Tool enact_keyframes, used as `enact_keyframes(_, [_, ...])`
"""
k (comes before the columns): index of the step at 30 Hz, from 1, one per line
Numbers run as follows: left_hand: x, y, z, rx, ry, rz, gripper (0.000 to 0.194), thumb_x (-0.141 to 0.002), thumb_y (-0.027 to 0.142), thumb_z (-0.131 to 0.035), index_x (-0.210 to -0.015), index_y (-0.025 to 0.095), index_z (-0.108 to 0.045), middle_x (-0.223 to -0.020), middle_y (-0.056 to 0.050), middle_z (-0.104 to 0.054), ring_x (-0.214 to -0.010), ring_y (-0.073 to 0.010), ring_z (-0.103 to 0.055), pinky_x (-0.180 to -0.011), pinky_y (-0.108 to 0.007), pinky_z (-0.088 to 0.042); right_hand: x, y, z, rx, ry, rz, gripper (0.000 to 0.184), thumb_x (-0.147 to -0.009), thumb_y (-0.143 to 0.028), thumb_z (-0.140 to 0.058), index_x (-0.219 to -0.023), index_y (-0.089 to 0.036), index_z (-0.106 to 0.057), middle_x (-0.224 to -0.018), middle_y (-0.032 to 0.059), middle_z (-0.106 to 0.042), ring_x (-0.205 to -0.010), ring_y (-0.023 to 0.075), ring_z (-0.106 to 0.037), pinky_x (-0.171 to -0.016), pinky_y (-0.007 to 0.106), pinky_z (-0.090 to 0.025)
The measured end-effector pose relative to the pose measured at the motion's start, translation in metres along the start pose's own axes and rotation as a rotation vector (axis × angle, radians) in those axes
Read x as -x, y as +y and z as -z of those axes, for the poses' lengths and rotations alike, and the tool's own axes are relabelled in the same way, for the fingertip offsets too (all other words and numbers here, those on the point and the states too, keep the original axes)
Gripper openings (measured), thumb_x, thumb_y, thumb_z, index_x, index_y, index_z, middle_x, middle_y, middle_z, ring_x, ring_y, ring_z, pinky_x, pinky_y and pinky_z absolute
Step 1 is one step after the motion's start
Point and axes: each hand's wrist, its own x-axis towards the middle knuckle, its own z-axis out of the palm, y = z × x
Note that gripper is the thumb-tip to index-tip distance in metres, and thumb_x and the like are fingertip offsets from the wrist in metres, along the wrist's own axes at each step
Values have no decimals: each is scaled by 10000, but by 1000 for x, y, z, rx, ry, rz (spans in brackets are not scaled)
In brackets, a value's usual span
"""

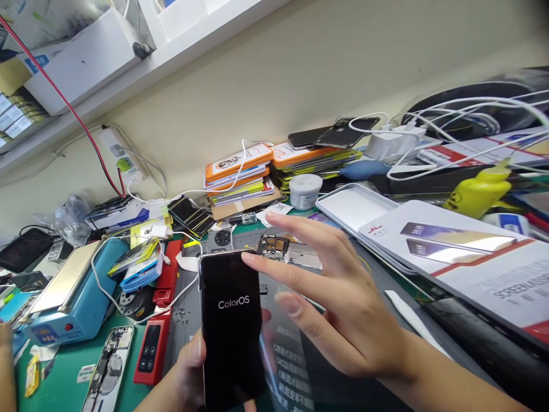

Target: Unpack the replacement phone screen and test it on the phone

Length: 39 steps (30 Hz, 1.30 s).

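My left hand (184, 360) is closed around a phone (231, 355), its thumb on the left edge and other fingers mostly hidden behind. The phone stands tilted up, its dark screen showing "ColorOS". My right hand (343, 297) has its fingers spread, holding nothing. Its index fingertip meets or overlaps the phone's top right corner; I cannot tell which. To the right of the phone, a clear film (289, 355) with blurred white characters shows under my right hand; whether it touches the phone is unclear. Behind lies an opened phone with bare circuitry (274, 247).
A blue machine with a metal plate (64, 280), a red device (150, 349) and another opened phone (109, 366) lie left. Stacked boxes (240, 166) and a white tub (305, 191) stand behind. A screen-protector package (463, 252) lies right. Another person's arm (6, 366) shows at left.
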Motion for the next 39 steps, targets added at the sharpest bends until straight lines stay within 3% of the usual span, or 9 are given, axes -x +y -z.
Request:
enact_keyframes(3, [2, 1, 1, -5, -18, -5, 758, -844, 665, -770, -1459, 238, -655, -1411, -97, -732, -1202, -296, -748, -839, -344, -676, 1, 0, -1, 29, 49, -45, 371, -1027, -182, -493, -1324, -219, -712, -1613, 128, -456, -1478, 336, -460, -1201, 531, -368])
enact_keyframes(6, [4, 3, -4, -51, 18, -7, 801, -826, 691, -769, -1475, 238, -645, -1400, -27, -736, -1251, -315, -726, -1123, -463, -542, 1, 1, -2, 31, 82, -92, 335, -1031, -172, -492, -1258, -207, -736, -1543, 135, -521, -1431, 322, -507, -1176, 515, -386])
enact_keyframes(9, [5, 6, -10, -115, 64, -1, 817, -797, 743, -758, -1446, 253, -678, -1385, -27, -741, -1337, -392, -658, -1183, -516, -452, 1, 3, -1, 13, 77, -89, 353, -1048, -201, -467, -1308, -202, -707, -1504, 134, -545, -1409, 309, -519, -1178, 501, -389])
enact_keyframes(12, [4, 9, -12, -126, 67, 8, 808, -798, 742, -760, -1435, 252, -688, -1392, -67, -736, -1392, -439, -586, -1122, -535, -491, 1, 2, -1, -5, 12, -33, 402, -1059, -225, -447, -1409, -200, -644, -1544, 134, -504, -1441, 308, -489, -1218, 496, -360])
enact_keyframes(17, [5, 9, -11, -117, -7, 1, 642, -873, 700, -716, -1410, 347, -696, -1393, -71, -736, -1366, -493, -583, -648, -407, -676, 1, 0, 1, -42, -62, 54, 414, -1046, -223, -474, -1437, -191, -604, -1610, 138, -432, -1490, 320, -438, -1226, 496, -353])
enact_keyframes(22, [4, 7, -10, -93, 27, 0, 733, -851, 697, -747, -1466, 311, -648, -1431, -66, -720, -1317, -457, -651, -597, -279, -657, 4, -4, 5, -144, 12, 54, 199, -969, -143, -494, -1036, -230, -660, -1311, 94, -560, -1212, 284, -568, -1057, 492, -456])
enact_keyframes(25, [2, 4, -6, -10, 0, -6, 793, -851, 680, -762, -1486, 223, -630, -1408, -95, -732, -1252, -341, -718, -648, -190, -644, 3, -5, 5, -157, 119, -80, 222, -963, -90, -493, -805, -239, -537, -1023, 51, -547, -976, 228, -577, -866, 436, -475])
enact_keyframes(28, [0, 1, 0, 61, -57, -28, 786, -893, 666, -724, -1517, 207, -591, -1441, -120, -709, -1215, -266, -732, -658, -175, -652, -2, -2, 0, -158, 142, -305, 321, -1016, -153, -491, -709, -245, -505, -901, 48, -554, -919, 235, -589, -818, 434, -461])
enact_keyframes(39, [-6, 11, 3, 209, -17, -128, 725, -982, 591, -659, -1540, 149, -523, -1421, -90, -725, -1230, -239, -726, -720, -317, -718, 0, 9, -18, -357, -3, -855, 285, -1061, -463, -467, -886, -276, -592, -831, 16, -597, -766, 217, -569, -679, 359, -472])
